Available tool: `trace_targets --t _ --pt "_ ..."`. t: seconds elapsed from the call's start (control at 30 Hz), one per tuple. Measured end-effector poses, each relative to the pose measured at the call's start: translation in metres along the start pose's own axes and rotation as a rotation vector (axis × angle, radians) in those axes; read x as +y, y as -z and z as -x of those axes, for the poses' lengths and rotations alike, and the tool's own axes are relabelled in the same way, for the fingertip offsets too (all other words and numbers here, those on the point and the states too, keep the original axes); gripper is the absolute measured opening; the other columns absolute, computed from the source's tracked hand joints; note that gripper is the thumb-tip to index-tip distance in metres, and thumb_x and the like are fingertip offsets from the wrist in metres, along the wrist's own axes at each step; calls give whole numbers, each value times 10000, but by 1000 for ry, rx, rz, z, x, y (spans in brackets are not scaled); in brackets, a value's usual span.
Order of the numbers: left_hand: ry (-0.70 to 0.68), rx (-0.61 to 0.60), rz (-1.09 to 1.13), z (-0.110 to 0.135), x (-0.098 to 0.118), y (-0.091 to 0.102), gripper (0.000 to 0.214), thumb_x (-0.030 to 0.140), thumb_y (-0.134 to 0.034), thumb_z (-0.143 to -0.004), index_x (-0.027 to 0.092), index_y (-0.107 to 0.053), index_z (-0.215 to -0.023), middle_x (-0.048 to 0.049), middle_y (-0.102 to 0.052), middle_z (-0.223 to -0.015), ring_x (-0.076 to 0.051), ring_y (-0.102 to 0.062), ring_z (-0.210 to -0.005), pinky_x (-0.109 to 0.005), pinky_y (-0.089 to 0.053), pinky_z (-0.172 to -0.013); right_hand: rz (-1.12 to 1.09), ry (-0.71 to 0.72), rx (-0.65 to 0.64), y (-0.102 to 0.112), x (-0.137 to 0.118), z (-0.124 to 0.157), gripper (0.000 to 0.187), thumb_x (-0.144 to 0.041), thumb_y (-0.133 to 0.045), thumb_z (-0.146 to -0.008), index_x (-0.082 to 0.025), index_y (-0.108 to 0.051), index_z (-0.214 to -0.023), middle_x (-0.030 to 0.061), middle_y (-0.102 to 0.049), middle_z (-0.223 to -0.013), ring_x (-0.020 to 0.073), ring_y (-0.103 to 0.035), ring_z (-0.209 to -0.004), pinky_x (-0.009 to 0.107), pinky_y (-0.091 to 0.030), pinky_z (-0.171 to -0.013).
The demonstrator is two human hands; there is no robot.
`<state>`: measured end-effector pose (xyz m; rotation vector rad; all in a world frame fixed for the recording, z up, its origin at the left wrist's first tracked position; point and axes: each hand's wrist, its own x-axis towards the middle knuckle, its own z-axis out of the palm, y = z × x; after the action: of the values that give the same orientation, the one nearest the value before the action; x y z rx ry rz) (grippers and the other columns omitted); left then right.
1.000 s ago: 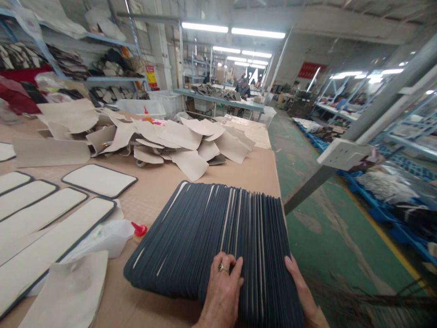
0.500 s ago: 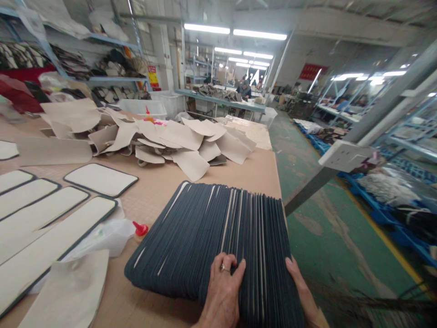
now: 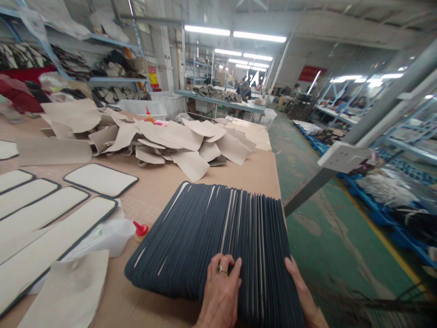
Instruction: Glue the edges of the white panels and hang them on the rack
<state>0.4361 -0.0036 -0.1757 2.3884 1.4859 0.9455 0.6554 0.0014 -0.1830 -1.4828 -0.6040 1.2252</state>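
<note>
A long row of thin panels [image 3: 177, 237] with dark navy edges stands on edge, packed tightly together, at the table's right side. Pale strips show between some of them. My left hand [image 3: 222, 287], with a ring on one finger, lies on the upper edges near the front, its bent fingers gripping them. Against the outer face at the row's right end rests my right hand [image 3: 302, 291], holding that end; part of its fingers is hidden behind the panels.
Flat white panels with dark borders [image 3: 100, 179] lie at left, near a red-capped bottle [image 3: 140, 230] and a plastic bag [image 3: 105, 237]. Beige pieces [image 3: 180, 134] are heaped behind. A grey post with a socket box [image 3: 344, 156] stands beyond the table's right edge.
My left hand has shifted slightly left along the panel edges. My right hand stays at the right end, and the row looks unmoved.
</note>
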Motion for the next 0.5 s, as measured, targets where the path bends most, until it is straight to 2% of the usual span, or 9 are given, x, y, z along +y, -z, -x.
trace_targets --t 0.13,0.37,0.5 --pt "2 -12 -1 1 0 2 448 22 -464 -756 153 -541 -1177 -114 -521 -1049 -252 -450 -1028 -421 -506 -829 24 -3 48 -1 -2 0 646 -569 -607 -714 -247 -500 -1264 -16 -514 -1315 217 -267 -1340 367 -155 -1137" --pt "14 -40 24 -1 2 5 450 50 -492 -759 193 -543 -1183 -106 -526 -1057 -254 -460 -1030 -435 -499 -843 19 -19 40 -1 -2 -1 667 -587 -609 -704 -230 -496 -1256 -17 -481 -1348 189 -248 -1348 335 -125 -1142" --pt "50 -61 48 -2 3 7 440 66 -489 -778 211 -542 -1190 -91 -531 -1074 -247 -452 -1055 -436 -482 -884 1 -63 37 -3 -5 1 712 -600 -607 -703 -208 -462 -1280 3 -461 -1366 196 -291 -1329 329 -143 -1140"
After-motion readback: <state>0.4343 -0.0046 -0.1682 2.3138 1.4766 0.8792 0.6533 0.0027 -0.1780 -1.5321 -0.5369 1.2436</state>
